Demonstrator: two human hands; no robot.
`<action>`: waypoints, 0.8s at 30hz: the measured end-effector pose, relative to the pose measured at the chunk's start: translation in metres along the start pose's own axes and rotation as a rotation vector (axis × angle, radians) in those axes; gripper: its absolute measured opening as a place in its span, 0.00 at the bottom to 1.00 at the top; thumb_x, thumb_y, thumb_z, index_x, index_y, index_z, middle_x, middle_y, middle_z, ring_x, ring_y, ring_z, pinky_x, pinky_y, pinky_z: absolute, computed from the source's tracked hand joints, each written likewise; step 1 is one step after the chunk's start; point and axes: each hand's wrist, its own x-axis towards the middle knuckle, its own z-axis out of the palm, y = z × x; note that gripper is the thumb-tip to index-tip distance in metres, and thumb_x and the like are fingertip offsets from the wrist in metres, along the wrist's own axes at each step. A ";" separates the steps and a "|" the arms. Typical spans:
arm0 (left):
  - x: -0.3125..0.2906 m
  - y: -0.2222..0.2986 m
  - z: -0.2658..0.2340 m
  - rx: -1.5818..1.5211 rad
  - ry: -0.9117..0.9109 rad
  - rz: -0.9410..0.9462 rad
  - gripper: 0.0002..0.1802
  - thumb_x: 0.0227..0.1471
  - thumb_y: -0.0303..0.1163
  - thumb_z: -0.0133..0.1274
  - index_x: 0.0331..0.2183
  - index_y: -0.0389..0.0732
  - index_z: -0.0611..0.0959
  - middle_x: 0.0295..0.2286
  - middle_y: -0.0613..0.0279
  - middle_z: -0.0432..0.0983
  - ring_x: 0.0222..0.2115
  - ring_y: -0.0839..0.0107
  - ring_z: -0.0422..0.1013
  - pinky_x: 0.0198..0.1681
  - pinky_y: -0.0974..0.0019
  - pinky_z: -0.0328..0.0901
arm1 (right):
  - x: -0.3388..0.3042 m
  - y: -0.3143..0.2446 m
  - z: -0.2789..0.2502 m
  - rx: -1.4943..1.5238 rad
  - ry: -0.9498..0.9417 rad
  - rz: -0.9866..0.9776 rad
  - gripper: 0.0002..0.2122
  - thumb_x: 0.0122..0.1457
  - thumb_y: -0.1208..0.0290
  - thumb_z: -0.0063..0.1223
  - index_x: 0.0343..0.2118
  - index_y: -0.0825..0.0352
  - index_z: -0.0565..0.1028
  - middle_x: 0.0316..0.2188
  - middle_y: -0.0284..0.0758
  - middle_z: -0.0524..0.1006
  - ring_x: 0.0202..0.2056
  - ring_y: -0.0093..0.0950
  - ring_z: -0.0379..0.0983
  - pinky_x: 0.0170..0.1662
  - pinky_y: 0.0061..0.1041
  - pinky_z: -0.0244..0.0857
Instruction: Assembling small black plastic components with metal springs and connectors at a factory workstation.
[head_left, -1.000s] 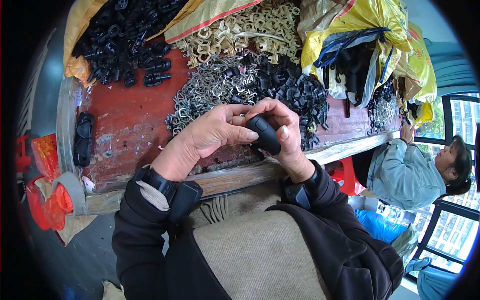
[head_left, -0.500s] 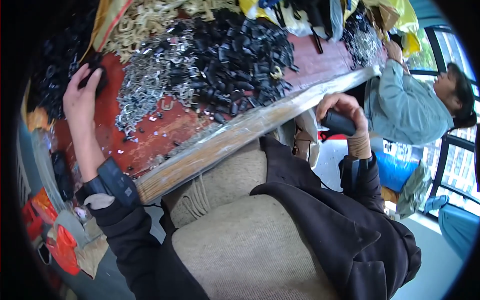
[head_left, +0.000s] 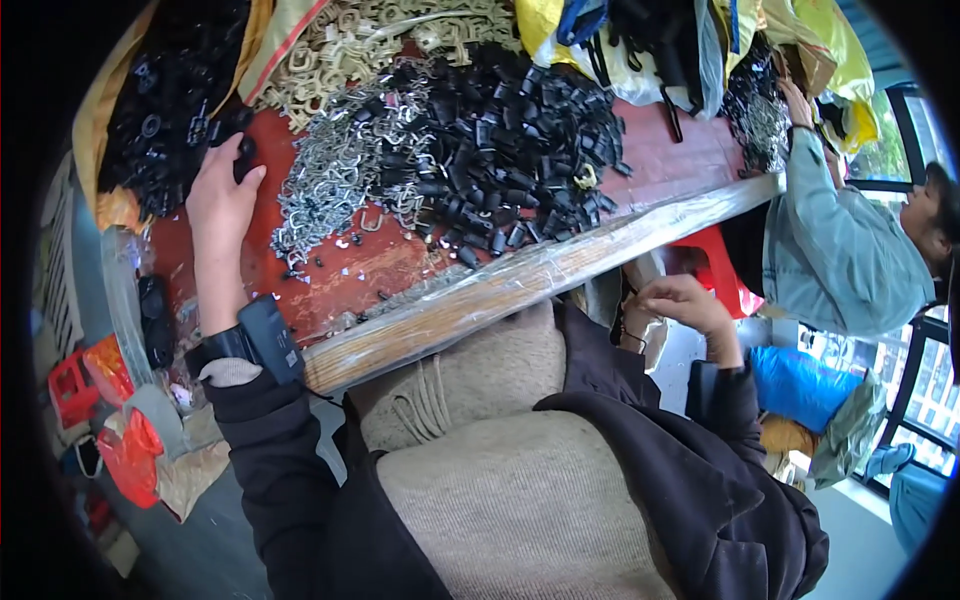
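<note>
My left hand (head_left: 224, 195) is at the far left of the red tabletop, by a sack of glossy black parts (head_left: 165, 125). Its thumb and fingers curve around a small black plastic part (head_left: 244, 158), partly hidden by the fingers. Off the table's near edge, my right hand (head_left: 692, 304) hangs palm down, fingers loosely bent, with nothing visible in them. To the right of my left hand, silvery metal U-shaped clips (head_left: 335, 185) lie heaped against a large pile of black plastic pieces (head_left: 510, 150). Cream-coloured hooks (head_left: 350, 45) are piled behind.
A plastic-wrapped wooden edge (head_left: 520, 275) runs along the table's near side. A red plastic stool or bin (head_left: 712, 262) stands beyond my right hand. At the right, a co-worker in a light blue-green jacket (head_left: 835, 240) reaches into another pile (head_left: 757, 115). Yellow bags (head_left: 850, 60) hang behind.
The black cylindrical piece is gone from my right hand, which has moved lower. My left hand has shifted slightly right and down in the picture, as has the whole scene. The co-worker's arm reaches out farther.
</note>
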 end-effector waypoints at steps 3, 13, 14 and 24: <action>-0.003 -0.001 -0.003 -0.109 -0.037 -0.055 0.18 0.37 0.31 0.53 0.36 0.38 0.73 0.30 0.56 0.69 0.25 0.65 0.68 0.31 0.68 0.62 | 0.014 -0.092 0.001 -0.135 -0.141 -0.275 0.07 0.47 0.73 0.47 0.26 0.72 0.70 0.22 0.35 0.71 0.27 0.25 0.67 0.32 0.21 0.60; 0.003 -0.007 -0.001 -0.223 -0.019 0.030 0.18 0.33 0.28 0.54 0.33 0.36 0.74 0.28 0.53 0.68 0.27 0.58 0.66 0.34 0.65 0.61 | 0.127 -0.192 0.100 -0.739 0.206 -0.955 0.05 0.40 0.76 0.51 0.23 0.66 0.70 0.22 0.32 0.68 0.26 0.31 0.64 0.30 0.25 0.57; 0.002 -0.009 0.000 -0.159 0.003 0.069 0.18 0.32 0.28 0.54 0.33 0.36 0.74 0.27 0.53 0.68 0.29 0.57 0.66 0.35 0.64 0.61 | 0.134 -0.193 0.106 -0.836 0.261 -0.933 0.05 0.39 0.76 0.51 0.23 0.65 0.70 0.22 0.32 0.67 0.26 0.31 0.63 0.30 0.25 0.56; -0.004 -0.014 0.001 -0.204 -0.069 0.082 0.21 0.31 0.29 0.55 0.34 0.36 0.73 0.30 0.51 0.68 0.33 0.57 0.65 0.36 0.63 0.60 | 0.153 -0.192 0.120 -1.105 0.419 -0.896 0.05 0.39 0.73 0.50 0.22 0.62 0.69 0.21 0.31 0.64 0.27 0.30 0.61 0.30 0.27 0.54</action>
